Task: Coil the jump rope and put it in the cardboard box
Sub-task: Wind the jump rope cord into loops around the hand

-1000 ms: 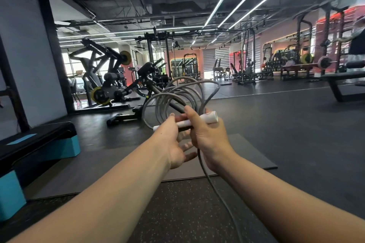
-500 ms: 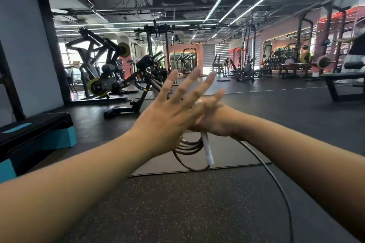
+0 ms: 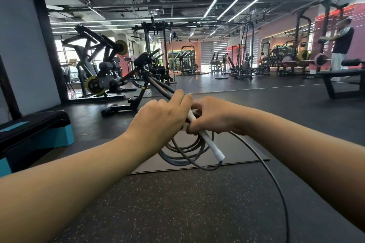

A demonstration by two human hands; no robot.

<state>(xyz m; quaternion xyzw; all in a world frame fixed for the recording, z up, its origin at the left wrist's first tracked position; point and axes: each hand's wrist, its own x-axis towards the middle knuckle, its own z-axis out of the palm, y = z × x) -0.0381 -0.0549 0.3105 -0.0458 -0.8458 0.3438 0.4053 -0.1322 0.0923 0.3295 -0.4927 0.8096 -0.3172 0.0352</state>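
Your left hand, splayed before, now curls onto the jump rope coils. Your right hand grips the white handle, fingers pinning the loops for further winding.

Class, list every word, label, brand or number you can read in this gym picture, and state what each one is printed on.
None can be read.
White handle of the jump rope: no print visible.
Blue-sided step platform: a plain blue patch, no lettering.
Yellow weight plate on the machine: any marking is too small and blurred to read.

Gym: weight machines, squat racks, bench, rubber floor.
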